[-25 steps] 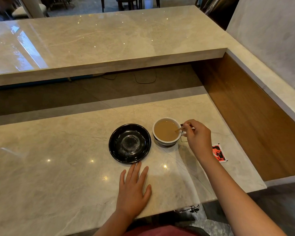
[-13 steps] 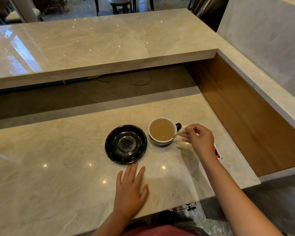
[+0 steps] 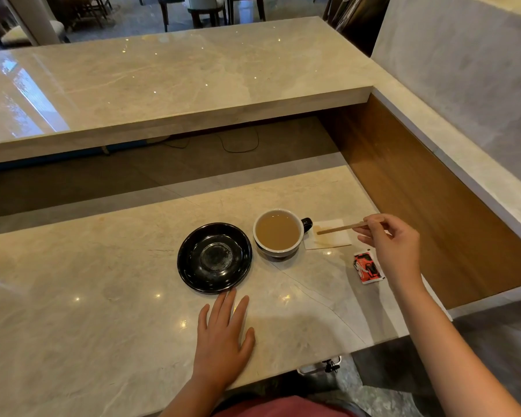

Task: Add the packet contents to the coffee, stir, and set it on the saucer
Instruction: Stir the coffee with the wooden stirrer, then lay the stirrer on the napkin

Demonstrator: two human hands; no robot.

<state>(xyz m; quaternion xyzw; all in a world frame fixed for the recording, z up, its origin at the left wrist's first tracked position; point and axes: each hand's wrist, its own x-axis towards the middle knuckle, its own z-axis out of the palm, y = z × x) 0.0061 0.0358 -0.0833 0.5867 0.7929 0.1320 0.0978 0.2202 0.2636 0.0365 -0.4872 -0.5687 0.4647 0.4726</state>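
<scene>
A cup of light brown coffee (image 3: 278, 231), white inside with a dark handle pointing right, stands on the marble counter. The black saucer (image 3: 214, 257) lies bare just left of it, not touching it. My right hand (image 3: 391, 245) pinches a thin wooden stir stick (image 3: 339, 229) by its right end; the stick's tip hovers low over a white napkin (image 3: 328, 238) right of the cup. A red and white packet (image 3: 368, 266) lies flat near my right wrist. My left hand (image 3: 223, 338) rests flat on the counter in front of the saucer, fingers spread.
The counter (image 3: 103, 296) has a front edge close to my body and ends at right by a wooden side panel (image 3: 433, 206). A raised marble ledge (image 3: 163, 85) runs across behind, with cables in the gap below it.
My right hand has lifted the stir stick out of the coffee and carried it right, over the napkin. The left hand has stayed flat on the counter.
</scene>
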